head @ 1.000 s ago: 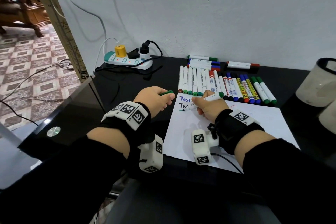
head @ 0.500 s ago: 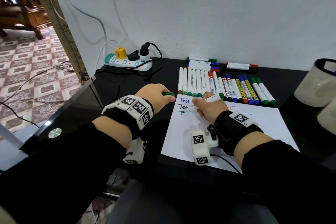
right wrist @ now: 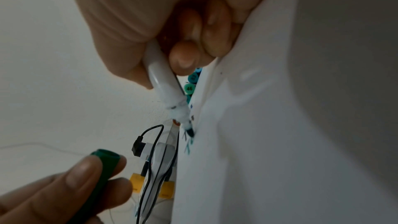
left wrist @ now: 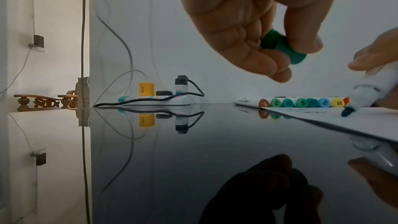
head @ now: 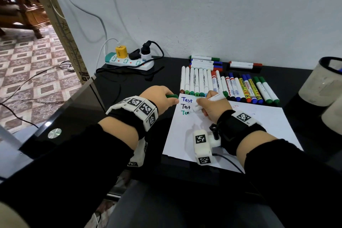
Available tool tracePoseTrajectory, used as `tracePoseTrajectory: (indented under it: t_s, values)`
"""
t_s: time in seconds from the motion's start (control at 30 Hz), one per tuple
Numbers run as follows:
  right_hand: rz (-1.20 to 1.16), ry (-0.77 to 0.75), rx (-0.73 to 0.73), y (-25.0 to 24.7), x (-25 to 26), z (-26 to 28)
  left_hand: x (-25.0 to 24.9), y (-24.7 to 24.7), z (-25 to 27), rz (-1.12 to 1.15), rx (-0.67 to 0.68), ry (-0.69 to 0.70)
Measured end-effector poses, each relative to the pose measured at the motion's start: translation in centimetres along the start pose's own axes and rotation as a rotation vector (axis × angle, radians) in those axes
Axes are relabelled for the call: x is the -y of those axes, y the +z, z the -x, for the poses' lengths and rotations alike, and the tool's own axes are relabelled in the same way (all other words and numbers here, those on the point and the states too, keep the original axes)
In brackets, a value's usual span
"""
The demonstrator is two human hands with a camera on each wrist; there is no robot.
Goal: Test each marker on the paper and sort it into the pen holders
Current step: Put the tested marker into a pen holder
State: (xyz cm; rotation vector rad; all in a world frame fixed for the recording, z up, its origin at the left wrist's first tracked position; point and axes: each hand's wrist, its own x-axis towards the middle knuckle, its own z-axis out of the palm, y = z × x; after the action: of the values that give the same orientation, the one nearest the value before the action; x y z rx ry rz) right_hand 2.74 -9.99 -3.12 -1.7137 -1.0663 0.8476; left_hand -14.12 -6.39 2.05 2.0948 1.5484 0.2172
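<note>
The right hand [head: 214, 107] grasped a white-barrelled green marker [head: 207, 102] in a writing grip, its dark green tip [left wrist: 347, 112] touching the white sheet of paper [head: 249, 127] that lay on the glossy black table [head: 129, 83]. The left hand [head: 159, 98] hovered just beside the paper's left edge, pinching the marker's green plastic cap [left wrist: 284, 47] between thumb and curled fingers, its open end turned toward the right hand. On the paper, close to the tip, stood 3 lines of writing: "Test" in blue [head: 187, 99], "Test" in black [head: 185, 106], and an unfinished green "Te" [head: 184, 112] under the marker. Faint red scribble showed further right on the sheet, too blurred to read. Just beyond the paper's far edge lay a row of capped markers [head: 229, 87], side by side and touching; the slim white ones at the left carried coloured round end caps numbered 47, 46, 99 and 35 [left wrist: 340, 103], others in that set being unclear. The thicker markers to the right bore red, blue, yellow and green labels whose print could not be made out. A few more markers [head: 205, 62] lay crosswise against the wall. 2 pale cylindrical pen holders [head: 320, 83] stood well apart at the right, and a white power strip [head: 129, 61] with plugs sat at the far left of the table.
</note>
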Motion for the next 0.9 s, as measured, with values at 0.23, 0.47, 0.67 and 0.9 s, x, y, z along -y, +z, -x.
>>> tracePoseTrajectory:
  t_s: [0.23, 0.47, 0.67, 0.9]
  values:
    - [-0.010, 0.011, -0.003, 0.05, -0.01, -0.03, 0.12, 0.15, -0.21, 0.040, -0.002, -0.009]
    - [-0.077, 0.027, -0.006, -0.01, -0.02, 0.03, 0.37, 0.52, -0.56, 0.083, -0.021, -0.009]
    - [-0.047, 0.028, -0.047, 0.01, -0.04, -0.26, 0.48, 0.58, -0.72, 0.098, -0.019, -0.001]
    - [-0.086, 0.054, -0.046, -0.01, -0.06, -0.30, 0.60, 0.75, -1.00, 0.095, -0.020, 0.000]
